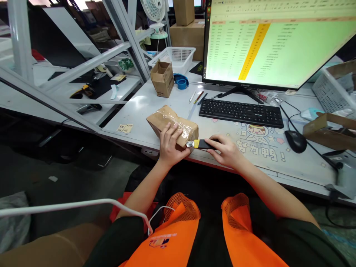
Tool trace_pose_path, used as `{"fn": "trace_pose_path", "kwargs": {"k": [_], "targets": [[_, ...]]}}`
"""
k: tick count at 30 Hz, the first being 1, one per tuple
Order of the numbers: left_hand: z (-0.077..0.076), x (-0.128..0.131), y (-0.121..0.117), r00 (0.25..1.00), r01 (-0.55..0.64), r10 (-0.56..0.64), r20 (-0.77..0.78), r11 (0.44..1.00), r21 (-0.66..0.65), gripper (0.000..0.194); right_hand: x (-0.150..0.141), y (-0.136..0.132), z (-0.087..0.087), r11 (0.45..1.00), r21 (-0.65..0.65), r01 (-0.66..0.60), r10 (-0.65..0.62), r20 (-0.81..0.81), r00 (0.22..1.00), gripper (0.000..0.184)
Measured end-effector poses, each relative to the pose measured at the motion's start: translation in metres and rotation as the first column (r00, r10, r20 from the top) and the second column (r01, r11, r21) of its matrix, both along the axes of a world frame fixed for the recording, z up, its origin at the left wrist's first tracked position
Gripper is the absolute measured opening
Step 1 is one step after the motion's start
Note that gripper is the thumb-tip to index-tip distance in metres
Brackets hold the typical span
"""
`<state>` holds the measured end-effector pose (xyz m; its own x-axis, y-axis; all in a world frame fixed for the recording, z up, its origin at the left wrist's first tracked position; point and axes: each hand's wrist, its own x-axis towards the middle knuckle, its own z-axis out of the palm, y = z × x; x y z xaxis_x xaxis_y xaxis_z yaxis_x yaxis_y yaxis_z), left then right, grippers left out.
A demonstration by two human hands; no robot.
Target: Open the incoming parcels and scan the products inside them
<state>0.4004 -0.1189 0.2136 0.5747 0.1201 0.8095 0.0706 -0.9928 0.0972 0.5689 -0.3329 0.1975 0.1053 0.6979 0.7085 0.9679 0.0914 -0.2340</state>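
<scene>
parcel (167, 118): brown, wrapped in clear shiny tape, lying on the desk (125, 107) close to its front edge, set at a slant, left end farther from the body.

left hand (170, 148): clamped on the parcel, fingers laid across the top, thumb low on the near side by the right end.

right hand (224, 149): closed round the black handle of a cutter (203, 144), yellow at the collar, blade pointing left at the parcel's near right corner, close to the left thumb. cannot tell whether the blade has entered the tape. hands apart from each other, cutter bridging the gap.

surroundings: two small labels (125, 128) on the desk, left of the parcel. behind the parcel, an open box (162, 79) standing upright, with a blue tape roll (182, 83) just beside it. white basket (181, 55) farther back. three pens (198, 97) side by side, left of the keyboard (240, 113). monitor (278, 44) lit behind the keyboard, showing a table with one orange column; text too blurred to read. mouse (296, 141) to the right of the keyboard.
</scene>
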Motion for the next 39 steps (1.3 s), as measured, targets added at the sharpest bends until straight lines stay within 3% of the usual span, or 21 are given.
{"fn": "trace_pose_path", "kwargs": {"k": [2,3,5,7,8,9,12,14,17,25,28,30,33,34,36,39], "targets": [[-0.001,-0.002,0.005,0.999,0.035,-0.036,0.036,0.999,0.014,0.055,0.029,-0.002,-0.007,0.995,-0.025,0.101,-0.102,-0.077,0.992,0.039],[-0.001,-0.004,0.008,0.997,0.055,-0.057,0.060,0.998,0.025,0.054,0.047,-0.006,-0.010,0.977,-0.038,0.210,-0.213,-0.141,0.967,0.041],[-0.001,-0.009,0.017,0.988,0.114,-0.118,0.098,0.993,0.040,0.052,0.083,-0.019,-0.013,0.869,-0.053,0.491,-0.485,-0.280,0.828,0.045],[0.000,-0.013,0.025,0.969,0.217,-0.221,0.113,0.975,0.048,0.050,0.101,-0.033,-0.012,0.754,-0.017,0.657,-0.622,-0.340,0.705,0.046],[0.001,-0.014,0.028,0.955,0.272,-0.275,0.107,0.961,0.043,0.049,0.098,-0.039,-0.010,0.752,0.026,0.659,-0.617,-0.327,0.716,0.046],[0.001,-0.014,0.031,0.943,0.318,-0.320,0.094,0.947,0.033,0.047,0.087,-0.043,-0.007,0.791,0.072,0.608,-0.566,-0.290,0.772,0.044],[0.001,-0.008,0.030,0.930,0.363,-0.362,0.067,0.932,0.008,0.050,0.021,-0.044,0.001,0.958,0.099,0.269,-0.258,-0.110,0.960,0.038],[0.000,-0.002,0.025,0.934,0.348,-0.348,0.082,0.937,0.018,0.056,-0.024,-0.037,0.001,0.991,0.059,0.123,-0.120,-0.044,0.992,0.041],[-0.003,0.004,0.020,0.941,0.317,-0.321,0.109,0.947,0.055,0.061,-0.056,-0.024,-0.006,0.993,0.053,0.101,-0.100,-0.014,0.995,0.045],[-0.004,-0.001,0.020,0.953,0.290,-0.293,0.073,0.955,0.058,0.058,-0.065,-0.008,-0.010,0.972,0.098,0.212,-0.215,0.020,0.976,0.040],[-0.006,-0.002,0.023,0.962,0.265,-0.269,0.052,0.962,0.069,0.055,-0.046,-0.019,-0.013,0.956,0.064,0.286,-0.288,0.010,0.958,0.037],[-0.008,-0.002,0.027,0.963,0.260,-0.263,0.054,0.964,0.061,0.054,-0.017,-0.038,-0.018,0.892,0.079,0.446,-0.443,-0.057,0.895,0.036],[-0.011,-0.003,0.038,0.950,0.307,-0.306,0.061,0.951,-0.024,0.054,0.020,-0.074,-0.022,0.701,0.160,0.695,-0.671,-0.182,0.719,0.042],[-0.012,-0.003,0.043,0.940,0.338,-0.333,0.068,0.938,-0.075,0.055,0.025,-0.083,-0.020,0.667,0.184,0.722,-0.694,-0.196,0.692,0.043],[-0.012,-0.003,0.052,0.930,0.367,-0.350,0.115,0.907,-0.206,0.055,0.018,-0.093,-0.011,0.702,0.199,0.684,-0.663,-0.170,0.729,0.042],[-0.011,-0.004,0.052,0.947,0.290,-0.198,0.253,0.864,-0.411,0.058,-0.016,-0.082,0.015,0.850,0.143,0.508,-0.500,-0.089,0.862,0.037]]}}
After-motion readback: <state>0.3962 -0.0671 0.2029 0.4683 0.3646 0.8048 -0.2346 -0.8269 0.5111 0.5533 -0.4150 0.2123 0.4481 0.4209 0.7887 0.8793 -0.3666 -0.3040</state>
